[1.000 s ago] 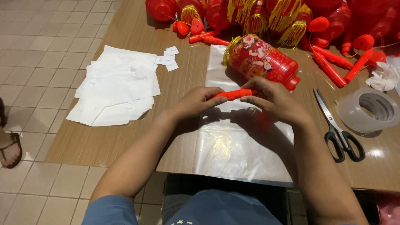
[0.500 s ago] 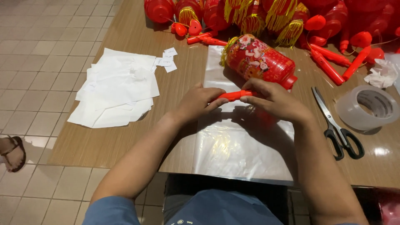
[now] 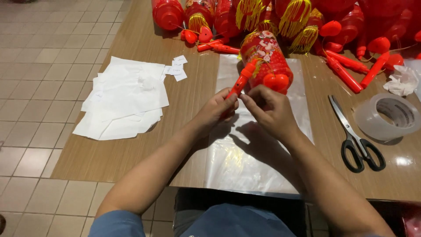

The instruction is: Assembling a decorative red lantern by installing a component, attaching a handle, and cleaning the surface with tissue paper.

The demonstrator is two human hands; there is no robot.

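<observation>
Your left hand [image 3: 218, 109] is wrapped around the lower end of the red plastic stick [image 3: 240, 83], fingers closed on it, and the stick tilts up and away toward the decorated red lantern [image 3: 267, 59] lying on the clear plastic sheet [image 3: 245, 166]. Your right hand [image 3: 268, 107] sits just beside the left, fingertips pinched together at the stick's lower part, closed on something too small to make out. The stick is held above the sheet, its top end close to the lantern's body, maybe touching; hard to tell from here.

That stick looks light and stiff, a hollow moulded piece, likely smooth, so your grip low on the shaft seems right. The lantern looks thin-walled and easy to dent, with loose yellow tassels; better held by its red end caps.

Both forearms come in from below, wrists nearly meeting over the sheet. Scissors [image 3: 357, 138] and a roll of clear tape [image 3: 390, 116] lie to your right, and a stack of white paper [image 3: 125, 98] to your left.
</observation>
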